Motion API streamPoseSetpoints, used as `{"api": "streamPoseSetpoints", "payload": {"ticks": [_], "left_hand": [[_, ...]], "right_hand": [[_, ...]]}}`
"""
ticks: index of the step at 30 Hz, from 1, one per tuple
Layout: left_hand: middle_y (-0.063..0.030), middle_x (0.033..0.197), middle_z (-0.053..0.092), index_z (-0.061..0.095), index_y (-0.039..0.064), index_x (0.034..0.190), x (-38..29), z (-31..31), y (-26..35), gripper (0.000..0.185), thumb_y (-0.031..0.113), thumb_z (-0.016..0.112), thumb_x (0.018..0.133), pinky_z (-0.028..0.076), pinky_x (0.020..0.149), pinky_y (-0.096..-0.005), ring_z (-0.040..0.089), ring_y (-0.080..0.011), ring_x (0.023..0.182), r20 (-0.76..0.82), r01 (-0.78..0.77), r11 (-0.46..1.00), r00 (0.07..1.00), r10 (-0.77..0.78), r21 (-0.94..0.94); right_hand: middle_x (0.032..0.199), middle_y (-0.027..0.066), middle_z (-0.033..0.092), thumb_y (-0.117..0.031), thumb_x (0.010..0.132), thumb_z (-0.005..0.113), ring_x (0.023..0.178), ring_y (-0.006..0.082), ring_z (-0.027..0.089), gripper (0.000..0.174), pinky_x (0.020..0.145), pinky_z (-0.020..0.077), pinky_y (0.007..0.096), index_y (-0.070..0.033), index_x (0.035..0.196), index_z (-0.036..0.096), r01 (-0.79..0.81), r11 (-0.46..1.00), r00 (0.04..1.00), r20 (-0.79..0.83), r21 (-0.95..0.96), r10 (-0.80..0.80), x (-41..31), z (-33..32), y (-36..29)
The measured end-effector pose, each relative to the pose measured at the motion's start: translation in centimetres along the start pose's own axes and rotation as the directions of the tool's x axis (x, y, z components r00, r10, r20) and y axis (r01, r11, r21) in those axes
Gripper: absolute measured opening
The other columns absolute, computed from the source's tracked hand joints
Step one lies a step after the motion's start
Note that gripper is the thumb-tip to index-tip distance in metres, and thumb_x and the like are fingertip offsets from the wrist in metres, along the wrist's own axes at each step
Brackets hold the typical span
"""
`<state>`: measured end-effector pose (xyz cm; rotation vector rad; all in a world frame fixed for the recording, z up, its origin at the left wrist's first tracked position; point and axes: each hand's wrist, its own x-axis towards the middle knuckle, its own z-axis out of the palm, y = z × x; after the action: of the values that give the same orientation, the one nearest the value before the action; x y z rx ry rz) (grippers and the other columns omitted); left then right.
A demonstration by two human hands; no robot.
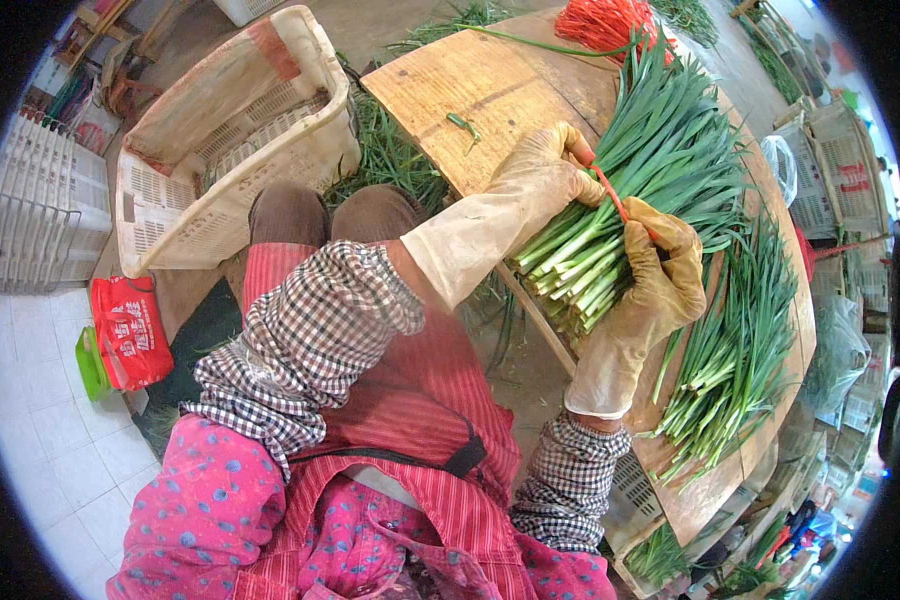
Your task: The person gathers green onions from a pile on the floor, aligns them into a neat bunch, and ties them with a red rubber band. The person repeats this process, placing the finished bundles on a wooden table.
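Observation:
A thick bunch of garlic chives (667,142) lies across the wooden board, its pale cut stems (577,270) towards me over the near edge. A red plastic strip (607,187) crosses the bunch. My left hand (559,169), in a stained rubber glove, pinches one end of the strip on the left side of the stems. On the other side, my gloved right hand (664,262) grips the strip between thumb and fingers, against the bunch. The strip's path underneath is hidden. A second pile of chives (735,360) rests to the right of my right hand.
Red strips (607,22) sit in a heap at the board's (495,90) far end. A white plastic crate (232,142) stands left of my knees, with loose greens (390,150) beside it. A red bag (131,330) and stacked crates (45,202) are farther left.

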<state>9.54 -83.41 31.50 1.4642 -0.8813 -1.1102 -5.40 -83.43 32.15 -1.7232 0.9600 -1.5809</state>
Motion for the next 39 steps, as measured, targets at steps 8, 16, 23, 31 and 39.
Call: {"api": "streamPoseSetpoints", "payload": {"ticks": [8,16,23,31,39], "left_hand": [[-0.0082,0.084,0.068,0.061,0.01,0.093,0.3,1.1,-0.3,0.034,0.023,0.08,0.068,0.049,0.07,-0.0405,0.065,-0.0272,0.08,-0.147,-0.143,0.861,0.959,0.243,0.487],[-0.0044,0.09,0.065,0.061,0.004,0.105,-0.8,-1.3,0.0,0.037,0.012,0.08,0.075,0.05,0.074,-0.0298,0.062,-0.0146,0.081,0.079,-0.067,0.996,0.994,0.072,-0.062],[-0.0081,0.089,0.067,0.059,0.005,0.102,-0.1,-0.3,0.0,0.04,0.009,0.08,0.068,0.051,0.074,-0.0338,0.064,-0.0191,0.083,0.037,0.003,0.998,0.999,-0.001,-0.056],[-0.0079,0.08,0.068,0.062,0.013,0.094,0.3,1.0,-0.1,0.036,0.027,0.08,0.067,0.05,0.072,-0.0403,0.066,-0.0264,0.08,-0.122,-0.146,0.843,0.963,0.242,0.518],[-0.0048,0.078,0.068,0.062,0.013,0.104,-2.1,-2.3,1.6,0.04,0.039,0.077,0.077,0.05,0.066,-0.0374,0.067,-0.0219,0.075,0.065,-0.348,0.705,0.916,0.396,0.618]], "right_hand": [[0.08,0.0049,0.065,0.01,0.068,0.075,0.081,0.0155,0.059,0.02,0.071,0.0454,0.0266,-0.001,0.084,0.074,0.051,0.998,0.998,0.028,-0.021,-0.05,0.6,0.6,-0.5],[0.084,0.005,0.067,0.007,0.07,0.077,0.081,0.0142,0.059,0.02,0.073,0.0482,0.026,-0.003,0.087,0.076,-0.13,0.982,0.987,-0.079,0.137,0.141,0.1,-0.2,-0.4],[0.081,0.0047,0.067,0.004,0.068,0.08,0.081,0.0151,0.059,0.017,0.073,0.0469,0.0275,-0.002,0.083,0.075,-0.08,0.992,0.996,-0.041,0.093,0.085,0.0,-0.2,0.4],[0.081,0.0047,0.066,0.007,0.067,0.079,0.081,0.0153,0.059,0.018,0.074,0.0472,0.0271,-0.001,0.082,0.074,-0.037,0.992,0.996,-0.077,0.118,0.047,-0.7,-0.2,0.6],[0.085,0.0086,0.068,0.011,0.074,0.074,0.072,0.0129,0.061,0.012,0.066,0.0495,0.0229,0.002,0.077,0.068,-0.234,0.939,0.952,-0.134,0.251,0.274,-0.4,-0.9,-1.4]]}}
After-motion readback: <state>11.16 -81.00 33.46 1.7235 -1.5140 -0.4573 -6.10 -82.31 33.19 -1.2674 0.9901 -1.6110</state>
